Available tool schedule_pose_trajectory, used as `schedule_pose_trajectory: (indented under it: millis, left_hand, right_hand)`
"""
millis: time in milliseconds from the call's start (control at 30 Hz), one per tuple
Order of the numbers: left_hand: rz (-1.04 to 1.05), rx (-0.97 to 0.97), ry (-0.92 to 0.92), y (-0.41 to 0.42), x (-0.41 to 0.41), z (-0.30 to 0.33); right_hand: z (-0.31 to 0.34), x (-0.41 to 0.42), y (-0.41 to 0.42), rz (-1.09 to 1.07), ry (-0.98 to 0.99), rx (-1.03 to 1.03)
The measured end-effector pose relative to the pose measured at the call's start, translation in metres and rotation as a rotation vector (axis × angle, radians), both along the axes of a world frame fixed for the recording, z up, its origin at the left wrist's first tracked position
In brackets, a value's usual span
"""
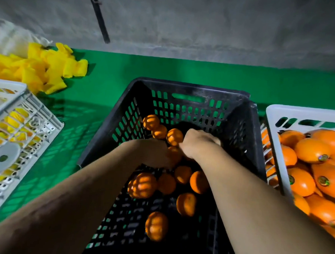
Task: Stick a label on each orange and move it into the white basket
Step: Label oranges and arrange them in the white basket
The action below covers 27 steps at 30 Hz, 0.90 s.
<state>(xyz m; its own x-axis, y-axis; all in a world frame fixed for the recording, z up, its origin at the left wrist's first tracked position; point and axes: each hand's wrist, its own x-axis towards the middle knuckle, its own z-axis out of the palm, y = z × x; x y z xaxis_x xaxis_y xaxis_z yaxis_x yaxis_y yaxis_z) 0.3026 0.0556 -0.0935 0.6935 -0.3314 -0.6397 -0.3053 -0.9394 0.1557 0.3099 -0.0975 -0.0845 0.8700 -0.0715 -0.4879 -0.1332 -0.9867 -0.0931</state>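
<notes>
Green covers the whole work surface point(110, 81) under me, a smooth mat or painted top that runs back to a rough grey concrete wall point(207, 22). A dark strap or rod point(99, 18) hangs down that wall from a metal hook. The light is dim, and it falls through the crate slots in stripes on the green and on the fruit.

The black crate point(189, 95) sits right in front of me with loose oranges point(143, 184) scattered on its slotted floor, some near the far wall, some close to me. Both my arms reach into it. My left hand point(157, 153) is low among the fruit, turned away from me and blurred, so I cannot tell whether its fingers hold anything. My right hand point(197, 143) is knuckles up with the fingers curled downward beside an orange; what lies under them is hidden, so I cannot tell if it has hold of one.

The white basket point(275, 121) stands touching the crate on my right, heaped with oranges that carry small round labels point(323, 181). On my left is a grey-white crate point(37, 112) with yellow foam sleeves inside and a roll of tape or labels point(3, 158) on its side. More yellow foam sleeves point(49, 70) are piled on the green behind it, near a pale bag point(10, 37).
</notes>
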Motion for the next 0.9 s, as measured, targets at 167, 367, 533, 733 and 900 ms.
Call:
schedule_pose_trajectory:
  millis: [167,367,533,733,900]
  left_hand:
    - [0.229,-0.185,-0.404,-0.008,0.020,-0.023]
    - [0.217,0.019,-0.449,-0.009,0.019,-0.063]
    - [-0.172,0.092,-0.655,-0.005,0.029,-0.046]
    - [0.087,-0.085,-0.394,-0.003,0.014,-0.047]
    - [-0.126,0.113,-0.393,-0.023,-0.024,-0.032]
  right_hand:
    - [-0.042,-0.004,-0.009,-0.052,0.068,-0.032]
    - [-0.063,-0.007,-0.018,-0.105,0.053,-0.145]
    - [-0.051,-0.007,-0.012,-0.032,0.057,-0.182]
    - [-0.065,-0.011,-0.003,-0.153,0.335,0.234]
    - [-0.051,-0.029,0.007,0.001,0.374,-0.018]
